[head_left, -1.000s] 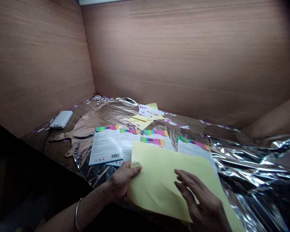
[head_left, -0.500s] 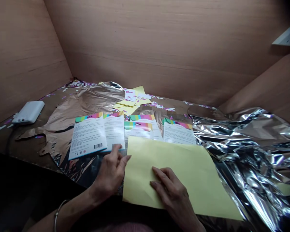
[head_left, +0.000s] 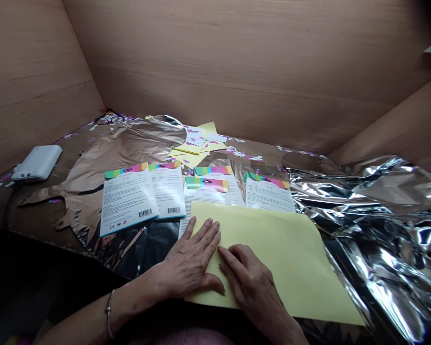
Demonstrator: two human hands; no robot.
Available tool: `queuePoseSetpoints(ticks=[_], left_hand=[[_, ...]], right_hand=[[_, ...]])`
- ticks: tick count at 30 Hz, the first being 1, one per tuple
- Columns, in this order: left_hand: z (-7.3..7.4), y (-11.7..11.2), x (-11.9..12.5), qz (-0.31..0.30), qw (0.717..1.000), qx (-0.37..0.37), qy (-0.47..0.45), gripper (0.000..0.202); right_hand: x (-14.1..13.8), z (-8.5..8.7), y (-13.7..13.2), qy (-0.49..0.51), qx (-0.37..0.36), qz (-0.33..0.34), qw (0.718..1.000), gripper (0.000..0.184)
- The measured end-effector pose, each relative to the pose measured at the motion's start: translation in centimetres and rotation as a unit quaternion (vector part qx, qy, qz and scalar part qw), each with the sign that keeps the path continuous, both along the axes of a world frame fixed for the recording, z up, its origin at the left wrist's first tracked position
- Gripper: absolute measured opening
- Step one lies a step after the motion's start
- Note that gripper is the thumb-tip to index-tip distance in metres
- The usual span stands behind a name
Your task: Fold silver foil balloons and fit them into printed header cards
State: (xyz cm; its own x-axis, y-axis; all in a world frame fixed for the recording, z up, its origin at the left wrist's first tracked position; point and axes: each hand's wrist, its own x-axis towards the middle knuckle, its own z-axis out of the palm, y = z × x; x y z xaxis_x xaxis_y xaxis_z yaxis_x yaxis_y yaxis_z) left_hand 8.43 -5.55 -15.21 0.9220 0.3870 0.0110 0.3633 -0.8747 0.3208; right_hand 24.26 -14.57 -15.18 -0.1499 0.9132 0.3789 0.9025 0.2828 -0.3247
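A large sheet of pale yellow paper lies in front of me over foil, its far edge overlapping some white packets. My left hand rests flat on the sheet's left part, fingers spread. Close beside it, my right hand touches the paper with its fingers partly bent, thumb and forefinger a little apart; I see nothing in it. Beyond the sheet are white printed packets with rainbow-coloured tops, including a left packet, one partly behind it, a middle packet and a right packet.
Crumpled silver foil covers the right side. Flat foil with a cut outline spreads to the left. A white power bank with a cable sits at far left, eyeglasses in the corner. Yellow paper pieces and scraps lie along the wall.
My left hand has moved right from beside the packets and flattened onto the yellow sheet. My right hand stays almost in place. The view has shifted slightly.
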Motion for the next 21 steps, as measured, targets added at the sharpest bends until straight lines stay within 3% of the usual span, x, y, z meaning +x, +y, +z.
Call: queuePoseSetpoints(ticks=[11,21], left_hand=[[-0.2,0.0,0.0,-0.001,0.999,0.004,-0.032,0.086],[0.2,0.1,-0.1,-0.006,1.0,-0.002,-0.008,0.079]], right_hand=[[-0.4,0.0,0.9,0.076,-0.03,-0.004,0.997,0.02],[-1.4,-1.7,1.8,-0.022,0.041,-0.078,0.996,0.024]])
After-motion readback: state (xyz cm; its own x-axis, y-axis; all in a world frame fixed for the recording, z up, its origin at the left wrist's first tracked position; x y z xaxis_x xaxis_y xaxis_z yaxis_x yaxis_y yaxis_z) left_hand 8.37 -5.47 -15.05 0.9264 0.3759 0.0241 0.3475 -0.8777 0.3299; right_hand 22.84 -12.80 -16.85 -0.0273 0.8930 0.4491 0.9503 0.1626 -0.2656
